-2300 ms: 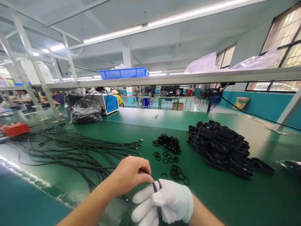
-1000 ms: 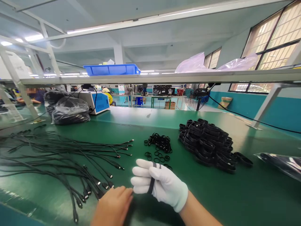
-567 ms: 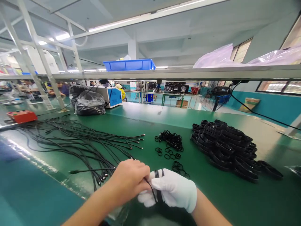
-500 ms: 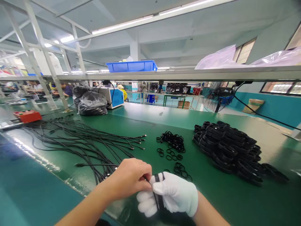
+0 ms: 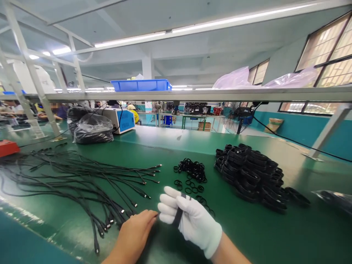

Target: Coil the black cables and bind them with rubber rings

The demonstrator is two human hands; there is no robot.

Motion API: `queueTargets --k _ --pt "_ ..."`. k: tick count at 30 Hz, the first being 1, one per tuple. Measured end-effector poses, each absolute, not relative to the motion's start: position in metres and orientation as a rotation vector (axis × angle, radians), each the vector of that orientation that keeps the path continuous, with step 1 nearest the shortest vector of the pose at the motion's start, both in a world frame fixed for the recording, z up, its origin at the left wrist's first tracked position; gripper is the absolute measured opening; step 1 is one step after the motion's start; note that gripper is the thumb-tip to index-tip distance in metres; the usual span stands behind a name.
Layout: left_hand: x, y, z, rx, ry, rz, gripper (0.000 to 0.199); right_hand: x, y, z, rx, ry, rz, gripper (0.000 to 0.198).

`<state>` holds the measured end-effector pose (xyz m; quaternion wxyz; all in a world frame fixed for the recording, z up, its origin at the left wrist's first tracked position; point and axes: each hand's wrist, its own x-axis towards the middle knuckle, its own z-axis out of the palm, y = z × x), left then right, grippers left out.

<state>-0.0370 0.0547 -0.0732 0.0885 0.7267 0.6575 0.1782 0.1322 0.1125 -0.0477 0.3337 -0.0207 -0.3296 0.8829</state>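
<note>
left hand [image 5: 137, 231]: bare | right hand [image 5: 189, 222]: fabric-gloved, holding flat black coil [image 5: 178, 217]

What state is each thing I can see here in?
Left hand: bare, grip unclear
Right hand: gloved, curled
Black cord: looped, in right hand
Loose cables: spread out, uncoiled
Small rings: heaped and scattered
Coiled bundles: piled up
Clear bag: filled
Blue tray: upright
Ceiling light: on
</note>
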Motion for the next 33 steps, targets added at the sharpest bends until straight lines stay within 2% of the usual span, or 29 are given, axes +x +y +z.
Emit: queueTargets --k 2,4,7,10,13,16,22,24,26,29,33 --pt "-0.025 0.048 -0.074 2.215 2.107 0.328 0.028 0.134 0.118 -0.053 -0.200 -0.759 2.258 0.034" --pt "-0.009 0.041 -0.073 2.278 2.199 0.168 0.027 0.135 0.121 -0.060 -0.366 -0.687 2.218 0.047" --pt "0.009 0.036 -0.076 2.423 2.211 0.131 0.026 0.134 0.121 -0.067 -0.520 -0.699 2.168 0.058" --pt "0.011 0.037 -0.074 2.637 2.040 0.165 0.021 0.130 0.118 -0.074 -0.591 -0.768 2.150 0.056" --pt "-0.003 0.044 -0.055 2.837 1.807 0.191 0.006 0.124 0.111 -0.076 -0.594 -0.904 2.238 0.041" --pt "-0.023 0.054 -0.024 2.804 1.647 0.217 0.022 0.121 0.100 -0.073 -0.443 -0.978 2.434 0.029" --pt "-0.050 0.078 -0.008 2.529 1.400 0.214 0.016 0.117 0.088 -0.077 -0.286 -0.939 2.842 0.040" --pt "-0.052 0.081 -0.014 2.582 1.346 0.312 0.014 0.115 0.089 -0.085 -0.353 -0.964 2.824 0.035" --pt "-0.052 0.078 -0.020 2.698 1.400 0.559 0.003 0.114 0.092 -0.092 -0.432 -0.978 2.732 0.035" --pt "-0.048 0.068 -0.027 2.906 1.476 0.894 0.018 0.116 0.097 -0.097 -0.473 -0.946 2.677 0.039" --pt "-0.042 0.059 -0.029 3.007 1.331 0.686 0.020 0.121 0.100 -0.099 -0.380 -0.936 2.738 0.040"
